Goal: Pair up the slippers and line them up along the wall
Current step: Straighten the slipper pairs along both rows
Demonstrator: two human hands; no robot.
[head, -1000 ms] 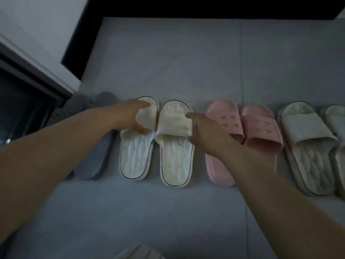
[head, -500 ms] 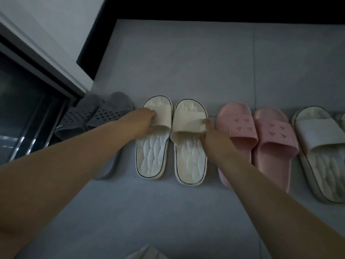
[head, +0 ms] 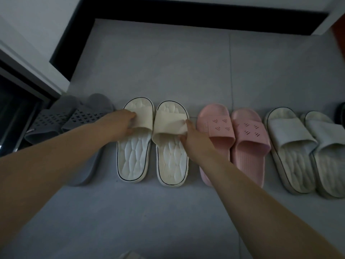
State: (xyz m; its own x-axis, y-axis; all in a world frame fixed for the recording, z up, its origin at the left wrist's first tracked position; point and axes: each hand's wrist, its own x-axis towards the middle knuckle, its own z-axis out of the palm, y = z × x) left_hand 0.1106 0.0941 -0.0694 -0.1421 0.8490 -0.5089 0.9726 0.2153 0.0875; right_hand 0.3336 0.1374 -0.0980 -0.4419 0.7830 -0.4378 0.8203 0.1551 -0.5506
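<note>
A row of slippers lies on the grey floor, toes toward the far wall. My left hand [head: 121, 124] grips the strap of the left cream slipper [head: 133, 157]. My right hand [head: 194, 137] grips the strap of the right cream slipper [head: 172, 161]. The two cream slippers sit side by side, nearly parallel. Left of them lies a grey perforated pair [head: 61, 120], partly hidden under my left forearm. To the right is a pink pair [head: 242, 131], then a pale grey-white pair [head: 298, 146].
A black baseboard [head: 205, 19] runs along the far wall, with bare grey floor between it and the slipper toes. A dark door frame [head: 16, 101] stands at the left. Something dark shows at the right edge [head: 341, 113]. A pale object peeks in at the bottom edge [head: 130, 256].
The cream pair has been straightened and its straps now sit closer together; both hands keep their hold. The view has shifted so the row sits lower and more of the far wall shows.
</note>
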